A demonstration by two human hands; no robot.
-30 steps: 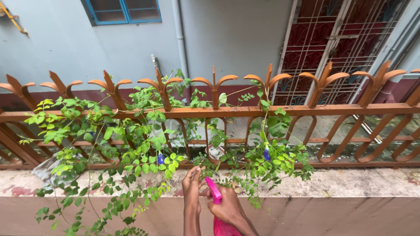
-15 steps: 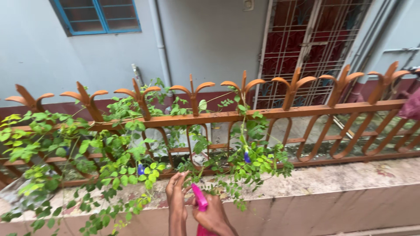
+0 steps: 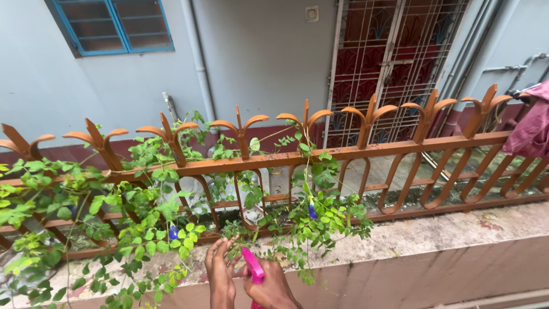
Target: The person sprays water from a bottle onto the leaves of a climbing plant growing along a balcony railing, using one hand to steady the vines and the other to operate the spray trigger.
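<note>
Hands at the vine on the rusty-orange iron railing [image 3: 366, 150].

The right hand [image 3: 273, 289] grips a bright pink plastic spray bottle [image 3: 252, 268] just below the railing, nozzle up toward the leafy green vine [image 3: 154, 212], seemingly to wet it; the left hand [image 3: 219, 269], fingers loosely open, touches the leaves beside it. Below runs a weathered concrete ledge [image 3: 457, 232]; behind the railing, a grey wall [image 3: 263, 57].

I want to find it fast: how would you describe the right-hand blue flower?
Start at the orange iron railing on the ledge, then follow the green vine to its right end. The blue flower hangs there, above the pink spray bottle; its twin sits farther left.
</note>
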